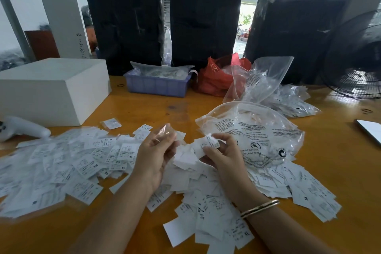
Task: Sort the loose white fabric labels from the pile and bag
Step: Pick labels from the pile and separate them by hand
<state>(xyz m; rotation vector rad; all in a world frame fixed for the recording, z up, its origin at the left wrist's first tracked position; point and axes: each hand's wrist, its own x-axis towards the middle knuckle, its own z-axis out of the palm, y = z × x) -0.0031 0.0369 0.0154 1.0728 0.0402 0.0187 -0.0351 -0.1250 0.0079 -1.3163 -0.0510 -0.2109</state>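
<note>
Most of the sorting looks left to do: loose white labels [202, 202] lie heaped over the worktop [144, 107] from nine o'clock round to four o'clock, and the clear printed bag [257, 130] at one o'clock holds only a few. The right hand [222, 156] has its grip pinched on a small bunch of labels [208, 143], while the left hand [154, 150] pinches a small clear sleeve [165, 131] at twelve o'clock.

Labels [86, 163] on table [144, 109] (bag [257, 130] right)
</note>
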